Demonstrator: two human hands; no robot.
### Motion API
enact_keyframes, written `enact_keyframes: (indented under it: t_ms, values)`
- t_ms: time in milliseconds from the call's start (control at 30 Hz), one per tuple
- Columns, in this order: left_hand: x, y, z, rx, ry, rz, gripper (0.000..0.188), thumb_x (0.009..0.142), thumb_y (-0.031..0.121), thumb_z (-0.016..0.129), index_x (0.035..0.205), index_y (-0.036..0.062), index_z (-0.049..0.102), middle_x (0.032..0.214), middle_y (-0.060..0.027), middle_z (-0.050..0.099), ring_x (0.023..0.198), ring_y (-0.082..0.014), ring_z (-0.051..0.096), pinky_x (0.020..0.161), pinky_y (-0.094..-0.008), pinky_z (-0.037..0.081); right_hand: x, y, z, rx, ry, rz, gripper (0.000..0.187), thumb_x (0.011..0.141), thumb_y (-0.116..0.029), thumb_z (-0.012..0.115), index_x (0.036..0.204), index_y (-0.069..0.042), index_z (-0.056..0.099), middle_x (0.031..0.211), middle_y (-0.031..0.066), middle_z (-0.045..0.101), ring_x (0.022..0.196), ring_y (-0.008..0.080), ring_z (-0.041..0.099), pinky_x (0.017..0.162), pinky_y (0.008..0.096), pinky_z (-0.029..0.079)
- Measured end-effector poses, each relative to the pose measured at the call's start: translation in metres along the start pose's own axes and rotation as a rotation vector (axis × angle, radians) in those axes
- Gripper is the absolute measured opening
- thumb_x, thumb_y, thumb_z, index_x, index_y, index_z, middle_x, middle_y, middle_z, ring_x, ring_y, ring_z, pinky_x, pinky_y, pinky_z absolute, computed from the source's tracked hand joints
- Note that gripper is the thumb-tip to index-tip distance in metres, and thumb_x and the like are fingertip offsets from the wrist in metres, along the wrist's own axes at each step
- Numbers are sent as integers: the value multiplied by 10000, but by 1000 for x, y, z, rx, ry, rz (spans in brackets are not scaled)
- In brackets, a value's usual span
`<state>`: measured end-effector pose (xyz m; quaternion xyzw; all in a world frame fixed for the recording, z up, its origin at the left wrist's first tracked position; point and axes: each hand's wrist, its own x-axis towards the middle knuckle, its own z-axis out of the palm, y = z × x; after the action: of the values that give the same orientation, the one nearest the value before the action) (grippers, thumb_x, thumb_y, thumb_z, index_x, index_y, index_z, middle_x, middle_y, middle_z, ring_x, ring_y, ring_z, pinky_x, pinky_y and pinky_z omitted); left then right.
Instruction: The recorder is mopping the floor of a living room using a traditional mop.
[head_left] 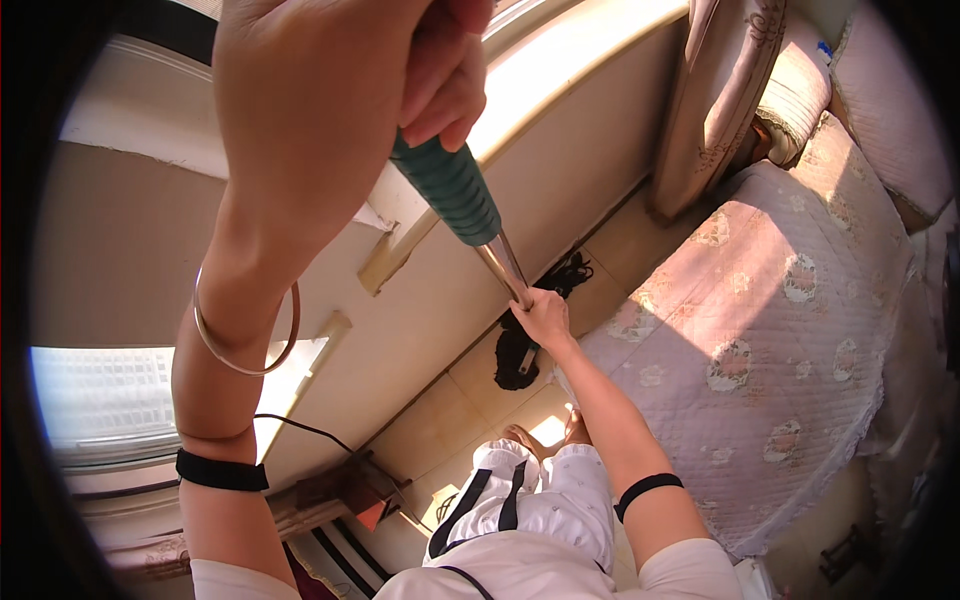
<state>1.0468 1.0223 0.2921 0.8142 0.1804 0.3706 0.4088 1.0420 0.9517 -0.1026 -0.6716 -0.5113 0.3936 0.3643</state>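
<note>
My left hand (pixel 330 90), close to the camera at the top, is closed round the upper end of a mop's ribbed green grip (pixel 450 190). Lower down, the fingers of my right hand (pixel 545 318) wrap the shiny metal pole (pixel 505 268). Dark mop strands (pixel 516 358) lie on the tiled floor below, partly hidden behind my right hand and the pole. The mop slants down from my left hand toward the floor beside the wall.
On the right is a bed with a pink quilted, flower-patterned cover (pixel 730 365). A gathered curtain (pixel 720 90) hangs by the sunlit windowsill (pixel 560 70). My feet stand on the floor tiles (pixel 440 420) between wall and bed. A dark cable (pixel 310 430) runs at lower left near a small wooden piece of furniture (pixel 350 490).
</note>
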Motion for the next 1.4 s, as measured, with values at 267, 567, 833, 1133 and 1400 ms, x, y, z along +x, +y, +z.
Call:
enact_keyframes:
  t_ms: [267,567,833,1133,1400]
  values:
    - [36,3,25,-429,-94,-2,424,880,264,468,520,40,479,352,-10,390,249,-84,326,261,-196,251,19,21,-85,-145,335,7,178,688,-213,634,737,-47,595,690,160,585,692,335,577,619,382,463]
    - [32,-18,14,-73,-118,219,439,831,363,480,955,-55,522,737,-183,595,649,-257,595,642,-327,472,26,-31,-168,36,496,-8,238,722,-226,659,744,1,590,638,69,577,590,145,520,583,276,414]
    - [-52,-160,-28,731,-55,-229,635,762,376,572,1208,-30,370,1219,-293,347,1149,-386,352,955,-406,299,25,22,-198,-265,812,152,260,680,-253,618,695,6,603,749,173,603,733,301,570,715,392,416]
    - [-141,-251,-47,1164,-197,-256,762,707,330,629,1318,118,225,1368,-164,189,1290,-299,122,1034,-445,145,-1,58,-264,263,640,260,129,704,-174,564,709,-63,630,772,41,608,759,147,563,666,293,454]
    - [-138,-249,-48,1178,-217,-155,783,696,406,598,1323,129,219,1366,-156,192,1291,-304,106,1041,-449,132,11,40,-247,124,574,238,136,717,-183,550,736,-79,635,797,26,597,778,150,550,692,296,448]
